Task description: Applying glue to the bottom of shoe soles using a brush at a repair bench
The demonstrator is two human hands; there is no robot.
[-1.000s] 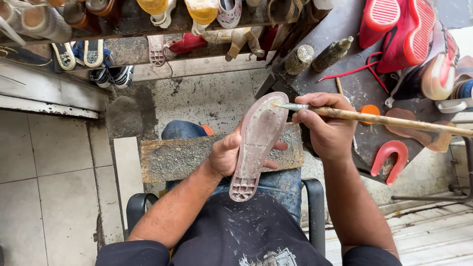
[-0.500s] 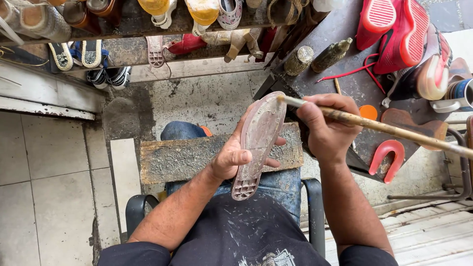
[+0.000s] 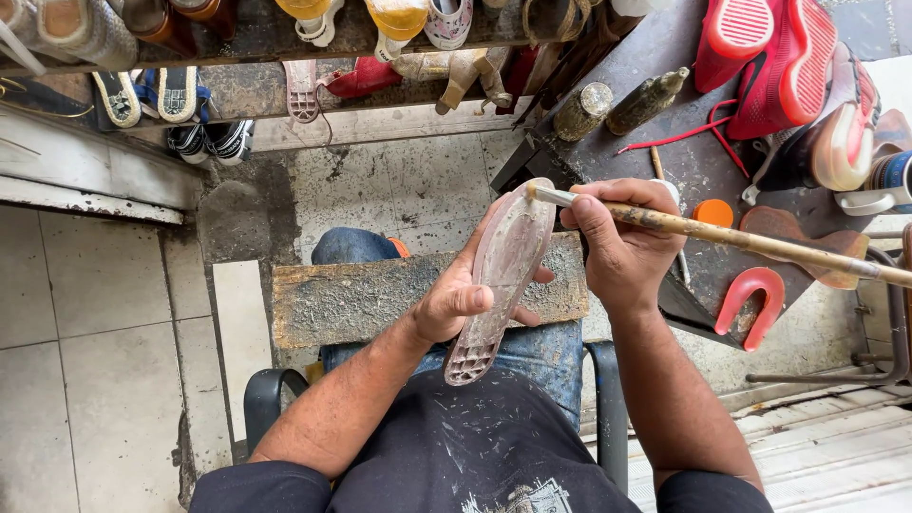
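My left hand [image 3: 454, 302] grips a worn shoe sole [image 3: 502, 275] around its middle and holds it nearly upright over a rough wooden board [image 3: 361, 299] lying across my lap. Its upper end points away from me, and a ridged tread shows at the lower end. My right hand [image 3: 622, 242] is closed on a long wooden-handled brush [image 3: 750, 239]. The brush tip touches the top end of the sole, while the handle runs off to the right edge of the view.
A dark work table [image 3: 693, 161] at the right carries red shoes [image 3: 779, 57], two grimy bottles [image 3: 617, 106], an orange lid [image 3: 711, 212] and a red heel piece [image 3: 750, 294]. A shelf of shoes [image 3: 237, 85] runs along the top. Tiled floor lies to the left.
The brush tip has crept up along the sole to its very top end, and my right hand has shifted slightly. My left hand still holds the sole the same way.
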